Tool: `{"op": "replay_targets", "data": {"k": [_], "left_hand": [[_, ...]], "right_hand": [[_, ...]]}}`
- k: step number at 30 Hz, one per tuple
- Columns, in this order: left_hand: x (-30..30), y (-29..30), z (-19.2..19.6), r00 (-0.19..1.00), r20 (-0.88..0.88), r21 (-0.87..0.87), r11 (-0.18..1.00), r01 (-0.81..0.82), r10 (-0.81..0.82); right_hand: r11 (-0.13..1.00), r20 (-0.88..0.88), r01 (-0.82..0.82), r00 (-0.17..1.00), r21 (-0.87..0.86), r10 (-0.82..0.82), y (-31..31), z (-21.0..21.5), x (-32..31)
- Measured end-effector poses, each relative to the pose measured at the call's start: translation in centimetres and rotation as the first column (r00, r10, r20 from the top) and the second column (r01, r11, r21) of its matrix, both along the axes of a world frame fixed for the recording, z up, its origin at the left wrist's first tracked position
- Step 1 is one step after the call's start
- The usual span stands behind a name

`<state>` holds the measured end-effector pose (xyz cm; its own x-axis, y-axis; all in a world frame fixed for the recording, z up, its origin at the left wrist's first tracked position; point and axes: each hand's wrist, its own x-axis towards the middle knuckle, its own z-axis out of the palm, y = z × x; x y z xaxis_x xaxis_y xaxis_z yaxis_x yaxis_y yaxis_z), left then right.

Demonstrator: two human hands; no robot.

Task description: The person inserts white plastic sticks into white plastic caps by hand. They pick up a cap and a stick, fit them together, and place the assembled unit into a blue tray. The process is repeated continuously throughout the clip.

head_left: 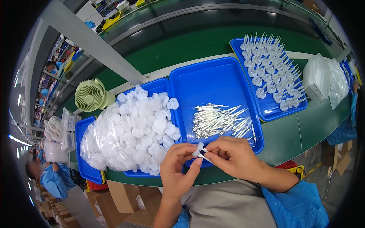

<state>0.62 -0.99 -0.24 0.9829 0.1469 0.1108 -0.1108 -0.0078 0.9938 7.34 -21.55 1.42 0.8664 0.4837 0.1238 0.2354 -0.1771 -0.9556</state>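
My left hand (177, 167) pinches a small translucent white plastic disc (198, 148) between thumb and fingers. From the right, my right hand (237, 159) grips thin white rods (205, 157) in its fingertips, their ends at the disc. Whether a rod sits inside the disc cannot be made out. Both hands are over the near edge of a blue tray (207, 78), where a loose heap of thin white rods (216, 121) lies. Left of it, many similar white discs (146, 127) spill from a clear plastic bag (100, 140) in another blue tray (161, 85).
At the far right, a blue tray (272, 112) bears rows of discs with upright rods. White plastic containers (316, 78) stand beside it. A pale green fan (91, 95) is at the back left, near a slanting grey post (91, 41). Cardboard boxes (121, 197) sit below the table.
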Motion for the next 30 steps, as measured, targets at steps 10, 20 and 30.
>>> {"op": "replay_targets", "data": {"k": [10, 20, 30], "left_hand": [[-0.3, 0.3, -0.2, 0.998, -0.067, -0.040, 0.999, -0.013, 0.011], [-0.1, -0.3, 0.0, 1.000, 0.024, 0.355, 0.935, 0.002, -0.011], [0.0, 0.2, -0.7, 0.997, 0.054, 0.088, 0.995, 0.053, -0.058]], "right_hand": [[1.000, -0.038, -0.007, 0.999, 0.009, 0.007, 0.1, -0.1, -1.0], [0.982, 0.298, 0.017, 0.954, -0.186, 0.040, 0.2, -1.0, -0.5], [0.999, 0.146, 0.031, 0.989, -0.044, -0.024, 0.5, -0.7, -1.1]]}}
